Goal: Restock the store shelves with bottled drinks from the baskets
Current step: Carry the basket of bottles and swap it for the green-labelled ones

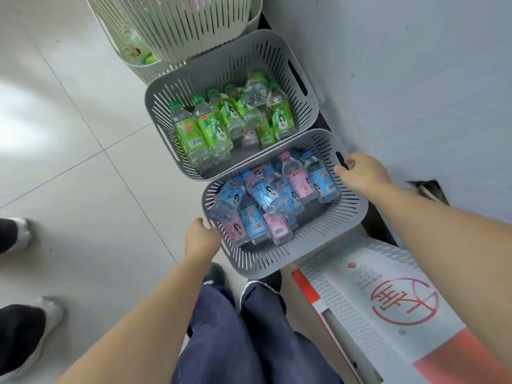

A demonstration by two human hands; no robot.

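Head view looks down on a row of slotted plastic baskets on a pale tiled floor [83,167], set along the foot of a grey-white panel [415,79] on the right. The nearest grey basket [277,263] holds small water bottles with blue and pink labels [263,198], lying jumbled on their sides. The left hand [201,238] grips this basket at its near-left rim, fingers curled over the edge beside the handle slot. The right hand [363,173] grips the far-right side, fingers hooked into the handle slot there. Touching this basket's far edge is a second grey basket [221,54] filled with green-labelled, green-capped bottles [216,123], mostly leaning or lying. Beyond that stands a cream basket [180,26], its contents too hidden to name. A white and red printed carton [388,306] lies at lower right, just beside the nearest basket. Navy trousers [249,342] show below, and another person's white shoes [33,328] stand at the left edge
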